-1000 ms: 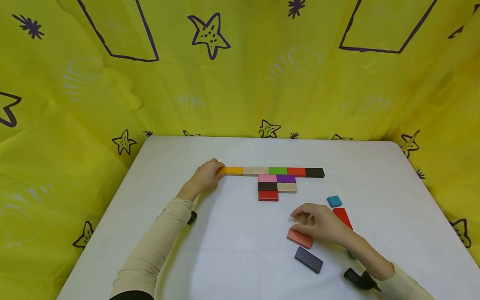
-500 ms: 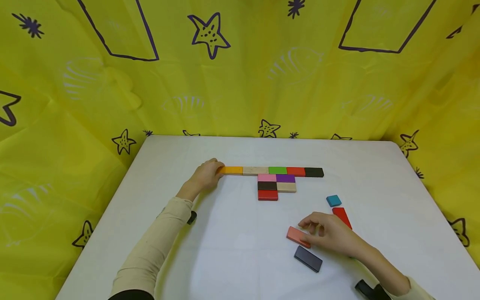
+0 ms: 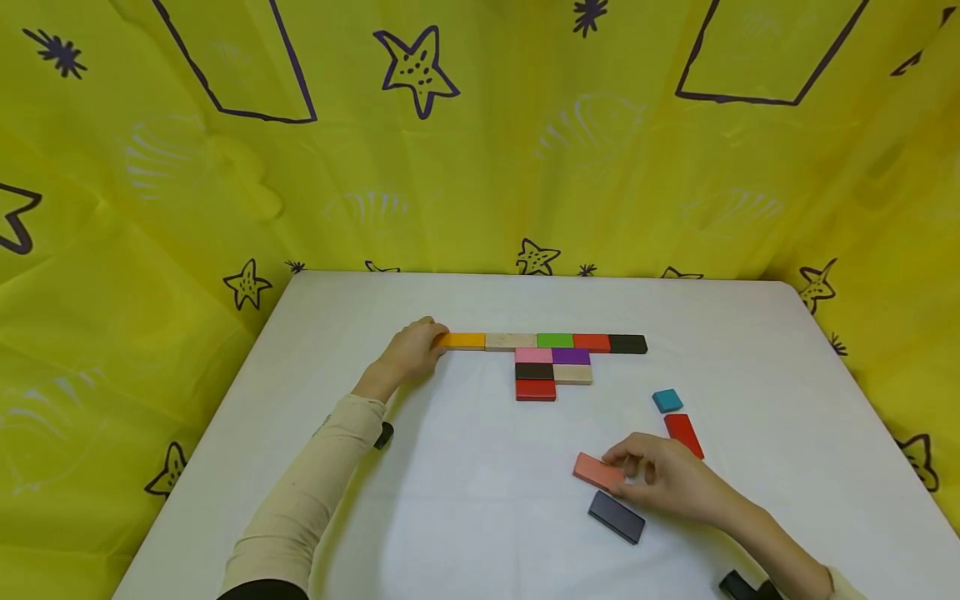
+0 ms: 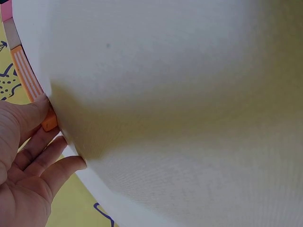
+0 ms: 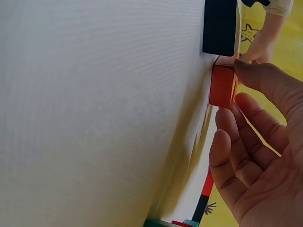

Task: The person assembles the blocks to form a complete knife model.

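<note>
A salmon-red block (image 3: pixel 592 471) lies flat on the white table (image 3: pixel 465 467), right of centre and toward the person. The right hand (image 3: pixel 667 477) pinches its right end between thumb and index finger, the other fingers loosely bent beside it. A dark grey block (image 3: pixel 617 517) lies just beside it, on the person's side.

Farther off, the left hand (image 3: pixel 408 350) pinches the outer end of an orange block (image 3: pixel 463 341), the thumb on its near side; pale stripes run along that side. This block begins a straight, touching row that continues rightward with a beige block (image 3: pixel 512 342), a green block (image 3: pixel 556 340), a bright red block (image 3: pixel 592 342) and a black block (image 3: pixel 628 343).

Against the row's near edge sit a pink block (image 3: pixel 534 355) and a purple block (image 3: pixel 572 357), then a dark brown block (image 3: pixel 535 372) beside a pale wooden block (image 3: pixel 573 374), then a single crimson block (image 3: pixel 536 390) under the brown one.

Beyond the right hand lie a small blue block (image 3: pixel 667 401) and a tilted scarlet block (image 3: pixel 684 436). Yellow cloth (image 3: pixel 487 167) printed with starfish surrounds the table.
</note>
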Available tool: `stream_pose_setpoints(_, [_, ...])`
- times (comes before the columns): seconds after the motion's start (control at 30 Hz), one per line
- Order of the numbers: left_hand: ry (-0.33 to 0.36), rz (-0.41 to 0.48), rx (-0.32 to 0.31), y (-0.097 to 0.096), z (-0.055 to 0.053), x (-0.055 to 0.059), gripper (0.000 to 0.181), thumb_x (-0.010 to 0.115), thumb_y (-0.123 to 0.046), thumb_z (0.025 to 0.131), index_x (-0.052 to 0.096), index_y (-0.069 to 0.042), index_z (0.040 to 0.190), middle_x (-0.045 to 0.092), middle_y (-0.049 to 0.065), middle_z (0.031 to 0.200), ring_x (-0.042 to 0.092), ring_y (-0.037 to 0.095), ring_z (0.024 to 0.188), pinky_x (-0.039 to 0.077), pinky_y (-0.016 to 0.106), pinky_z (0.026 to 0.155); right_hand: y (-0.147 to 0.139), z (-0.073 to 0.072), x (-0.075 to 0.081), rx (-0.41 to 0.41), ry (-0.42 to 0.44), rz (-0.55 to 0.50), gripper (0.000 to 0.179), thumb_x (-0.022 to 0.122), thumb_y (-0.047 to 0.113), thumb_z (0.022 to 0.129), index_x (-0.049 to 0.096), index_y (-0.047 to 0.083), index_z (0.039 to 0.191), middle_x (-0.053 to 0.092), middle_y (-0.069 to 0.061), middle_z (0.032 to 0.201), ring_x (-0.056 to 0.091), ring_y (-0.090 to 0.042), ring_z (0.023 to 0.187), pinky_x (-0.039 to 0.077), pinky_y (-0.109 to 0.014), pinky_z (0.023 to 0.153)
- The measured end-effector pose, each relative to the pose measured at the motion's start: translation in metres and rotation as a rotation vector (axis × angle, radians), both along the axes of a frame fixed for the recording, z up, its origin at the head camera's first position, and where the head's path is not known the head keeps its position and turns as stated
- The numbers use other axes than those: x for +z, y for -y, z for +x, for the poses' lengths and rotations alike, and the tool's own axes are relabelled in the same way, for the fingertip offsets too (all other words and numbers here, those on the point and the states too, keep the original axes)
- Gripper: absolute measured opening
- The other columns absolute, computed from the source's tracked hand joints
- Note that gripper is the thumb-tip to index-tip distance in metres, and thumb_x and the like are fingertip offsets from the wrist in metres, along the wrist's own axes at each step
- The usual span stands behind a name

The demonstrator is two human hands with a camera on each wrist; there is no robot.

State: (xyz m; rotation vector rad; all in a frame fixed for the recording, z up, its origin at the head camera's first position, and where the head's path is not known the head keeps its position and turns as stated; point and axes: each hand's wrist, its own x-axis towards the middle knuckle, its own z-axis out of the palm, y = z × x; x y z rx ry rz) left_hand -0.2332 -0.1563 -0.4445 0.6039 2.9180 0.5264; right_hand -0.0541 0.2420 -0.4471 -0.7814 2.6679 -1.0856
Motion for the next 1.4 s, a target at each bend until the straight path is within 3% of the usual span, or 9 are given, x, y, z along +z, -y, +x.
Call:
stream_pose_setpoints(0.3, [-0.006,0.011,-0.004,0.0,0.0,0.001,0.029,0.066,-0.011,0.1,0.067,0.001,0.126,0.063,0.014,0.107,0.06,0.028,0.094,0.052,0.044,0.09,-0.002,0.002,-0.001,-0.016,-0.077,0.026,0.03,0.087,0.014,0.08,0.072,0.022,0.104,0.062,0.017,0.088,0.054,-0.002,0.077,0.048,-0.021,0.064])
stream_pose_setpoints(0.53, [0.001,0.008,-0.003,0.0,0.002,0.003,0.03,0.066,-0.011,0.1,0.067,0.002,0.127,0.063,0.015,0.109,0.06,0.029,0.095,0.052,0.045,0.091,-0.002,0.002,-0.001,-0.047,-0.036,0.074,0.03,0.089,0.022,0.079,0.071,0.021,0.103,0.06,0.016,0.086,0.052,-0.001,0.077,0.049,-0.022,0.065])
stream_pose_setpoints(0.9, [0.011,0.008,0.009,-0.001,0.002,0.003,0.03,0.067,-0.011,0.099,0.067,0.001,0.127,0.064,0.015,0.11,0.06,0.029,0.096,0.052,0.045,0.093,0.0,0.0,-0.002,-0.048,-0.047,0.068,0.031,0.089,0.018,0.077,0.069,0.02,0.1,0.055,0.015,0.079,0.051,-0.003,0.073,0.045,-0.02,0.061])
stream_pose_setpoints(1.13, [0.016,0.001,0.009,-0.001,0.002,0.003,0.03,0.067,-0.012,0.1,0.067,0.001,0.127,0.063,0.014,0.109,0.06,0.028,0.096,0.052,0.044,0.092,0.002,-0.007,0.0,-0.047,-0.06,0.035,0.03,0.089,0.016,0.078,0.069,0.019,0.1,0.055,0.014,0.078,0.052,-0.004,0.07,0.045,-0.021,0.059])
stream_pose_setpoints(1.4, [0.007,-0.005,-0.002,0.0,0.0,0.002,0.03,0.066,-0.012,0.1,0.067,0.001,0.127,0.063,0.015,0.11,0.06,0.028,0.095,0.052,0.045,0.091,0.005,-0.025,0.001,-0.086,-0.106,0.009,0.032,0.088,0.007,0.075,0.07,0.018,0.099,0.057,0.012,0.077,0.053,-0.006,0.069,0.047,-0.022,0.059])
